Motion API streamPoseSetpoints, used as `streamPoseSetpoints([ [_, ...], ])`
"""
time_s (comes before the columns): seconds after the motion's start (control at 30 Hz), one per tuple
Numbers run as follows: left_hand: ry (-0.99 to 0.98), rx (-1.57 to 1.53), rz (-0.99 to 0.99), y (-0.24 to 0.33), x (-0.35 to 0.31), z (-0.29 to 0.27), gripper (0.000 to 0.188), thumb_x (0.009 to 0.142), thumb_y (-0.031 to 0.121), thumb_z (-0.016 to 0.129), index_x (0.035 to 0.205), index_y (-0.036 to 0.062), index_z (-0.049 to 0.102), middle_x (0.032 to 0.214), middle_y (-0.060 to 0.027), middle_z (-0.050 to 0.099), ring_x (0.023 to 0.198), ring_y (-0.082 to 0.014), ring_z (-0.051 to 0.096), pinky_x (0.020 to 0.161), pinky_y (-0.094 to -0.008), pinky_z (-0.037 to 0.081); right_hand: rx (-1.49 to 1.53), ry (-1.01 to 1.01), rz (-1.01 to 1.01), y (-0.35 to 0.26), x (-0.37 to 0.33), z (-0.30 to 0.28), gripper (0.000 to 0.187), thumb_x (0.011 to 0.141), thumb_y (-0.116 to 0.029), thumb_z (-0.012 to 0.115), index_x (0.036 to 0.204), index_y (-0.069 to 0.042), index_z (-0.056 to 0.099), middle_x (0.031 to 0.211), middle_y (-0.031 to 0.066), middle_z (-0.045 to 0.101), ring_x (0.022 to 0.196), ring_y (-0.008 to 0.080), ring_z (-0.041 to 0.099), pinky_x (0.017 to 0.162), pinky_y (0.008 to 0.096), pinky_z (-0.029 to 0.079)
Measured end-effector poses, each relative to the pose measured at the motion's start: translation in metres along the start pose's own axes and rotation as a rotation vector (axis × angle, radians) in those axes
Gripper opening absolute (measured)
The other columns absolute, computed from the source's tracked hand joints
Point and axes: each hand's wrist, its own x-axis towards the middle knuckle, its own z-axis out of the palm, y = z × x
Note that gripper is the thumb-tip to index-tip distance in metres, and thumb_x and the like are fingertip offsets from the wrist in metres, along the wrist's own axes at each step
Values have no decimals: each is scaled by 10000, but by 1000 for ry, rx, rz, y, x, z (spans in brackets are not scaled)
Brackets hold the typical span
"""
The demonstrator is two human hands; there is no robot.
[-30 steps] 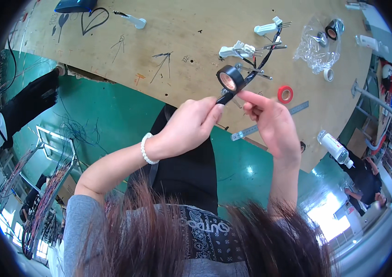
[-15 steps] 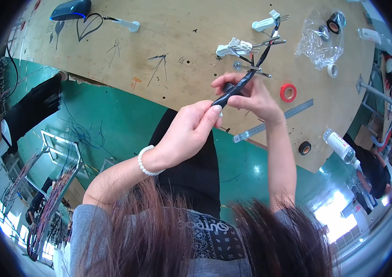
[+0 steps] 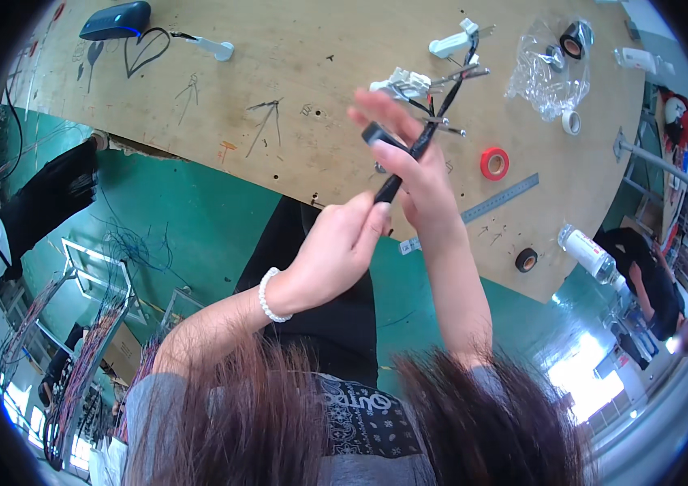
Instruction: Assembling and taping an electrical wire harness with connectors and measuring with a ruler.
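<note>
A black-taped wire bundle [image 3: 390,188] slants up and right from my hands to metal pins on the board. My left hand [image 3: 332,255], closed, pinches its near end between thumb and fingers. Higher up, my right hand [image 3: 421,174] is around the bundle. Its thumb rests against a small black tape roll [image 3: 373,134], and its other fingers stretch out, blurred. A short dark strip of tape [image 3: 394,147] runs between roll and bundle. Beyond, white connectors [image 3: 401,83] hang on thin wires that branch off, and another white connector [image 3: 453,40] sits farther back.
On the wooden board [image 3: 222,97] lie a red tape roll [image 3: 495,164], a steel ruler [image 3: 499,198], a black tape roll [image 3: 526,260], a white tape roll [image 3: 571,122] and a clear plastic bag [image 3: 542,77]. A plastic bottle [image 3: 587,253] is at the right edge. Other people stand at both sides.
My right hand has turned and moved up and left; its fingers have straightened. The small tape roll has come from behind the bundle to its upper left. My left hand keeps its pinch.
</note>
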Motion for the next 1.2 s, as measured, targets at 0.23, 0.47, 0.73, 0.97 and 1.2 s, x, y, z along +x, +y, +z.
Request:
streamPoseSetpoints([
  [0.23, 34, -41, -56, -14, 2, -1, 301, 1015, 207, 466, 831, -16, 549, 614, -134, 581, 543, -274, 588, 549, -367, 451, -191, -387, 176, 9, 8, -64, 324, 934, -190, 556, 1172, 24, 608, 1089, 109, 635, 996, 201, 604, 919, 353, 468],
  [0.47, 61, 139, 1, -21, 1, 13, 281, 1014, 208, 467, 840, -3, 533, 603, -158, 551, 547, -327, 579, 532, -397, 426, -491, -330, 51, -9, -23, -69, 219, 955, -171, 571, 1082, 7, 573, 1005, 25, 552, 874, 104, 529, 786, 252, 434],
  [0.73, 109, 145, -60, -36, -14, 19, 178, 1006, 142, 472, 1097, 1, 532, 776, -170, 600, 612, -304, 583, 574, -386, 446, -832, 304, -489, 16, -113, -36, 76, 947, -53, 565, 941, 22, 578, 944, 51, 512, 804, 93, 486, 701, 219, 402],
  [0.97, 62, -264, 122, -43, -19, 27, 568, 927, -72, 459, 1439, 28, 234, 1454, -149, 399, 731, -140, 559, 661, -256, 486, -1158, 406, -476, 88, -91, -76, 130, 883, -80, 640, 996, -22, 611, 1022, 115, 536, 989, 297, 511, 867, 394, 417],
  [1.2, 147, -307, 285, -65, -14, 45, 596, 930, -92, 384, 1461, 85, 178, 1515, -227, 326, 639, -95, 548, 588, -197, 461, -1392, 480, -497, 95, -88, -81, 248, 887, -162, 676, 1096, -48, 607, 1095, 105, 536, 1079, 282, 497, 923, 393, 388],
])
